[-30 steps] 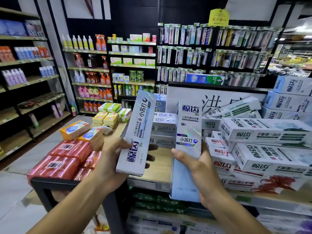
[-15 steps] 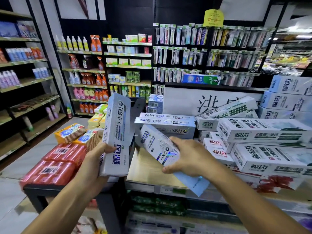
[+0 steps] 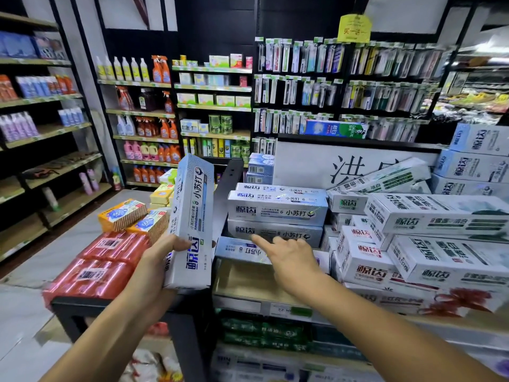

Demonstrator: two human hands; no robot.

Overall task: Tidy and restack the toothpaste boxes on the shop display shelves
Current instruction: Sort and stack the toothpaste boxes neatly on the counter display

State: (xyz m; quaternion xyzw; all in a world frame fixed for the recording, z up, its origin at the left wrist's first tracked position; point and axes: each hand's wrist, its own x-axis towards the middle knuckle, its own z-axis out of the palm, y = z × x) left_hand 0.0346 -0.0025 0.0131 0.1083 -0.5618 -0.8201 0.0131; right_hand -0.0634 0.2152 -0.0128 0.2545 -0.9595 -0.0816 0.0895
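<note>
My left hand [image 3: 158, 267] grips a pale blue toothpaste box [image 3: 191, 221] by its lower end and holds it upright, left of the shelf. My right hand [image 3: 289, 253] lies on a second pale blue box [image 3: 238, 248] that rests flat on the wooden shelf [image 3: 242, 281]; the forefinger points left and the other fingers are bent over the box. Just behind it sits a stack of matching blue boxes [image 3: 278, 209], two or three high. To the right rise piles of white toothpaste boxes with red and green print [image 3: 429, 244].
A low black table [image 3: 80, 306] on the left carries red wrapped packs [image 3: 93, 267] and orange soap boxes [image 3: 124, 213]. More boxes fill the lower shelf below. Racks of toothbrushes [image 3: 330, 86] and shelves of cleaning bottles [image 3: 146, 128] stand behind. Floor space opens at far left.
My right hand has laid its box flat on the shelf in front of the blue stack. My left hand has kept its box upright and shifted slightly left.
</note>
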